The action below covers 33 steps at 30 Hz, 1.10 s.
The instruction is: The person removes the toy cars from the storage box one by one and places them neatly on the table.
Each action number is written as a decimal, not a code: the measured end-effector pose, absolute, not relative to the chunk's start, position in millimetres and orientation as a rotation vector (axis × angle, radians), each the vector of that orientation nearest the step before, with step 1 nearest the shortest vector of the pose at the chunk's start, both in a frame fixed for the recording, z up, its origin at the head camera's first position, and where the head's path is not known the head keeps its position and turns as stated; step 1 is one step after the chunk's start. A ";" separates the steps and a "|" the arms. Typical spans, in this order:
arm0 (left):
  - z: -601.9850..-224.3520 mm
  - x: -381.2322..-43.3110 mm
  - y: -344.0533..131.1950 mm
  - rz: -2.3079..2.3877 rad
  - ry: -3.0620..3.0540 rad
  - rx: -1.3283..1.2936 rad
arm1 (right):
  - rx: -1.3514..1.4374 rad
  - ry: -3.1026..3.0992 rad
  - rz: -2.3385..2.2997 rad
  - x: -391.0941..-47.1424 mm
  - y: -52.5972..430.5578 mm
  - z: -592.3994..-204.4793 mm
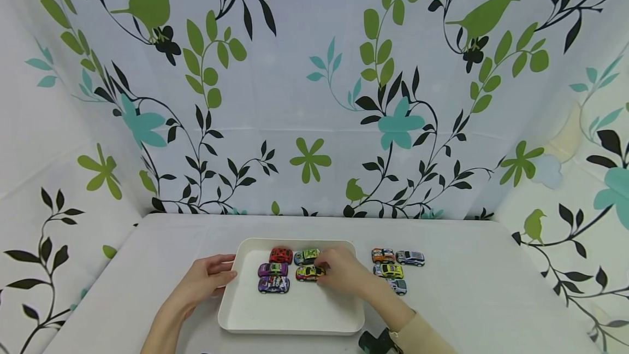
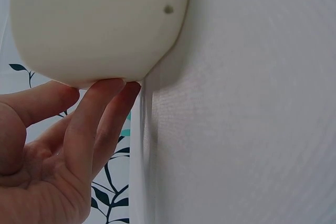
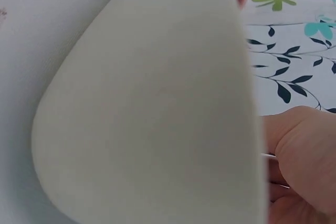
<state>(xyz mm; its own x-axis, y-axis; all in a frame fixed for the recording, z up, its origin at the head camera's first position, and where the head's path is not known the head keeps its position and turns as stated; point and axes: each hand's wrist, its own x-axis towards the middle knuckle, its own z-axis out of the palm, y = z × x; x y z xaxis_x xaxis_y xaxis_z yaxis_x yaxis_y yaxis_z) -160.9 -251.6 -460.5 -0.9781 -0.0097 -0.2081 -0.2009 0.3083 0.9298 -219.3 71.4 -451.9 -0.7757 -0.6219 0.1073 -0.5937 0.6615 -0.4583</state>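
In the head view, a white tray [image 1: 295, 316] lies on the table with several small toy cars in it. A red car [image 1: 281, 255], a purple car [image 1: 272, 270] and a purple-white car [image 1: 273, 285] form its left column. My left hand [image 1: 203, 283] touches the tray's left side with thumb and fingertips; the left wrist view shows the fingers fairly straight. Inside the tray, my right hand [image 1: 344, 272] pinches the right end of a yellow-and-red toy car [image 1: 308, 273], just below a green car [image 1: 306, 257]. The tray wall hides those fingertips in the right wrist view.
To the right of the tray stand an orange car [image 1: 383, 255], a silver-blue car [image 1: 410, 258], a yellow car [image 1: 389, 271] and a grey car [image 1: 399, 287] partly behind my right forearm. A black object [image 1: 377, 341] shows beside that wrist. Patterned cloth [image 1: 314, 97] hangs behind the table.
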 end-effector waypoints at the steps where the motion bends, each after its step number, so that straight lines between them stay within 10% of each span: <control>1: -460.4 -160.8 -251.6 1.746 2.403 -0.196 | -1.029 2.803 -0.758 -218.8 72.3 -451.5; 33: -457.9 -160.2 -250.4 1.714 2.410 -0.208 | -1.021 2.861 -0.896 -208.6 103.6 -443.4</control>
<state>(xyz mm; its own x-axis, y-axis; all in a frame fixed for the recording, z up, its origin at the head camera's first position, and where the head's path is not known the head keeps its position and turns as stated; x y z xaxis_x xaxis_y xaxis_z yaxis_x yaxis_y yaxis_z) -160.2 -250.4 -457.9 -0.9745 -0.0116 -0.2239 -0.2153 0.3272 0.9201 -208.6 103.6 -443.4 -0.7918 -0.5750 0.2060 -0.5897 0.6320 -0.5028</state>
